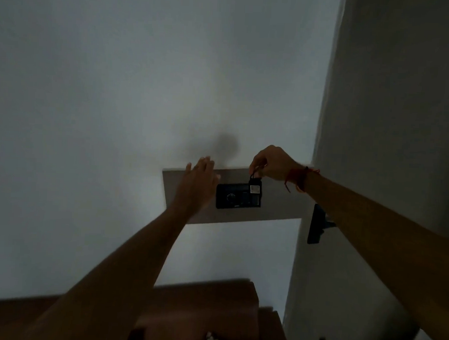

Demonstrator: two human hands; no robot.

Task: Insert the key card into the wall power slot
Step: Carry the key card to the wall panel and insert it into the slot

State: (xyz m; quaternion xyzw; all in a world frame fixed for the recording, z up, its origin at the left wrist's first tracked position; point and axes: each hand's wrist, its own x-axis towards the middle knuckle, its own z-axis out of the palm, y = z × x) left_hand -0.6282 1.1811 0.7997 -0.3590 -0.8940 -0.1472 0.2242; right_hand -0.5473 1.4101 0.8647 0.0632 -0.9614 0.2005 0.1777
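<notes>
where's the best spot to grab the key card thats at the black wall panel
Grip the key card by its top end, coming from above, as the right hand does: fingertips pinch the dark loop at its top. The card stands upright at the black panel, right end, its lower part against the panel, so only the top is free. The left hand is open beside the panel.

Light: dim, greyish, no lamp visible.
Main wall: plain, pale, with a soft dark shadow patch.
Wall panel: flat beige board mounted on the wall.
Right side: a projecting pale wall section.
Furniture: brown wooden furniture along the bottom edge, blurred.
</notes>
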